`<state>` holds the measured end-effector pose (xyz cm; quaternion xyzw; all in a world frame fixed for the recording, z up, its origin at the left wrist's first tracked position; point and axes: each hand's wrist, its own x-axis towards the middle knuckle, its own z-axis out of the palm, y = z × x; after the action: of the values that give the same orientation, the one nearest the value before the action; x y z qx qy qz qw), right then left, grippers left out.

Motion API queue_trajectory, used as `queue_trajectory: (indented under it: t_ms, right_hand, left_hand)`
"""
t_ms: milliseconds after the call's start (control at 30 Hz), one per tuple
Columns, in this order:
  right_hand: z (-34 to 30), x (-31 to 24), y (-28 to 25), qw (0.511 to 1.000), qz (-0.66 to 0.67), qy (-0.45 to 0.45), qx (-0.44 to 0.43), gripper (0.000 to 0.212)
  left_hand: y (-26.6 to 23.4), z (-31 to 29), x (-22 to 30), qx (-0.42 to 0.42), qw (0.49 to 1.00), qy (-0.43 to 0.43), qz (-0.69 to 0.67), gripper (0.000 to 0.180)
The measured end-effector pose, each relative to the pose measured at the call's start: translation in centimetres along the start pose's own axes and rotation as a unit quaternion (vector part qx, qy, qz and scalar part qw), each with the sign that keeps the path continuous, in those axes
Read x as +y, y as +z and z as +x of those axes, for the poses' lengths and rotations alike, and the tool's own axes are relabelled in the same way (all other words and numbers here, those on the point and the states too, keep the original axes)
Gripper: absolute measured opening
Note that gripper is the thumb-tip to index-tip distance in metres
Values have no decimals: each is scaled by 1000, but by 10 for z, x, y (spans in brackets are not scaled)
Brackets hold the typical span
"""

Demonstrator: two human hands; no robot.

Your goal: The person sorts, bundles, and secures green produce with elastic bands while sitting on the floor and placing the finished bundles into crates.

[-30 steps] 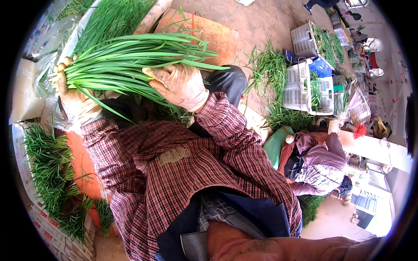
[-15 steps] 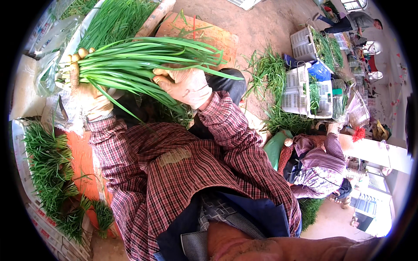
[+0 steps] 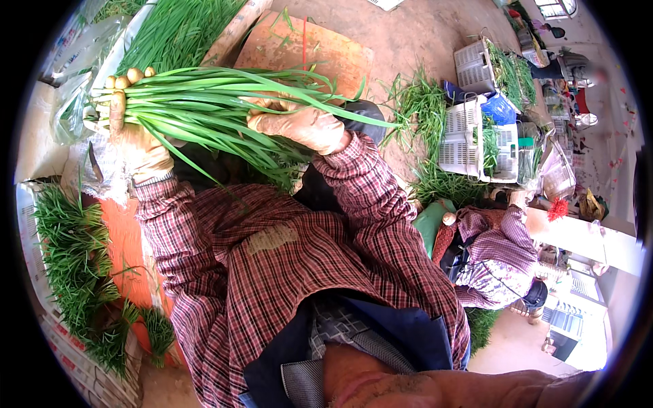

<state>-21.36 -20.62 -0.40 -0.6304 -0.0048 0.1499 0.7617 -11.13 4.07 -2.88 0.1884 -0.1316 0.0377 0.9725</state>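
Note:
A bunch of garlic chives (image 3: 204,102), with pale stem ends at the left and long flat green leaves, lies across in front of me. My left hand (image 3: 139,151), in a cream glove, is closed round the stem end, its fingertips showing along the far side. My right hand (image 3: 309,128), also gloved, is at the leafy end with its fingers curled among the leaves; some leaves hide part of them. One long leaf sticks out past my right wrist.
Loose chives (image 3: 180,34) are heaped at the back left beside an orange-brown board (image 3: 299,51). More bundles (image 3: 71,251) lie at my left. White crates (image 3: 457,146) and scattered greens (image 3: 422,105) stand right, near a co-worker in a checked sleeve (image 3: 513,238).
My right hand has slid a little rightward along the leaves, and a long leaf now reaches farther right. My left hand keeps its hold on the stems. A distant person has shifted posture.

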Motion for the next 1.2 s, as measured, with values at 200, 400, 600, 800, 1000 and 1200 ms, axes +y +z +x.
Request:
queue_trajectory:
  t_ms: [200, 400, 600, 800, 1000, 1200]
  right_hand:
    - [1, -16, -4, 989, -123, -49, -59, 24]
    - [16, 2, -14, 996, -42, -37, -66, 14]
    - [8, 1, -11, 985, 143, -99, 14, 13]
    - [-13, -2, -21, 967, -53, -114, -221, 25]
    - [-2, 11, -6, 945, -267, -184, 31, 20]
    - [3, 6, -8, 875, -407, -255, 57, 22]
  left_hand:
    - [6, 0, -7, -10, 999, -29, -20, 29]
    - [2, 0, -17, 5, 997, -57, 50, 30]
    - [0, 9, -21, 53, 993, -64, 88, 29]
    - [-22, 11, -14, 136, 988, -33, 67, 27]
    - [-12, 9, -20, 105, 993, -44, 32, 30]
    - [-4, 3, -14, 64, 997, -50, 8, 30]
